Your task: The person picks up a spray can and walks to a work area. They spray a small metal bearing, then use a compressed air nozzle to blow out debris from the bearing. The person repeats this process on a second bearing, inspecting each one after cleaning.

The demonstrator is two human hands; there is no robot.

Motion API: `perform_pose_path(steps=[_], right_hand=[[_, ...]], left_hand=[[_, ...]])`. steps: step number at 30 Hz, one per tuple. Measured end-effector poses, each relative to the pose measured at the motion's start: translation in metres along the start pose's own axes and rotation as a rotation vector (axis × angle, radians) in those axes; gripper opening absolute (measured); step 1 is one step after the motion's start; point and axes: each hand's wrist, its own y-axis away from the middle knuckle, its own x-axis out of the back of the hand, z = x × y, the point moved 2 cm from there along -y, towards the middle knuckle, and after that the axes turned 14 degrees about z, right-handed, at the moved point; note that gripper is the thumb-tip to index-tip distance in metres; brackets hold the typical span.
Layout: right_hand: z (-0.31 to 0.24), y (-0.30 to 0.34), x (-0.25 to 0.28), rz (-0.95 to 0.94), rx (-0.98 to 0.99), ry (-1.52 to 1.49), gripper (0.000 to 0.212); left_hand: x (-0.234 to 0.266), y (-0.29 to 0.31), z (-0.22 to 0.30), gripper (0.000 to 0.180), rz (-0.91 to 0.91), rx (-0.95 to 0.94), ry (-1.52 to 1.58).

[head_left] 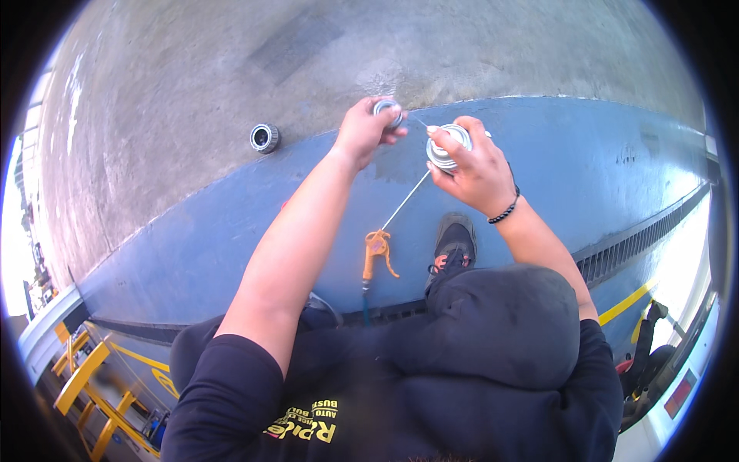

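Observation:
My left hand [368, 132] is closed around a small round metal part [388, 114], its ring-shaped face turned up; its exact kind is unclear. Just to the right, my right hand [481, 165] grips an aerosol spray can [444, 152] by its top, with the index finger over the nozzle. A thin straw [418, 120] runs from the nozzle toward the metal part. Wet marks show on the concrete beyond my left hand. On the floor below the can lies an orange air blow gun [376, 245] with a long thin metal tube [406, 200].
A dark, ribbed cylindrical part with a hollow centre [264, 138] stands on the grey concrete [177, 100] at left. Blue painted floor [208, 208] runs beneath my arms. My shoe [456, 239] is near the blow gun. A floor grate [639, 239] lies right; yellow metal frames [85, 377] stand lower left.

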Motion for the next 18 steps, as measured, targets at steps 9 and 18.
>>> perform_pose_path(steps=[9, 18], right_hand=[[0.053, 0.042, 0.033, 0.207, -0.169, -0.066, 0.067], [0.066, 0.062, 0.023, 0.069, -0.365, -0.184, 0.072]], left_hand=[[0.120, -0.021, -0.055, 0.040, 0.453, -0.630, -1.054], [0.095, -0.012, -0.066, 0.023, 0.303, -0.553, -1.095]])
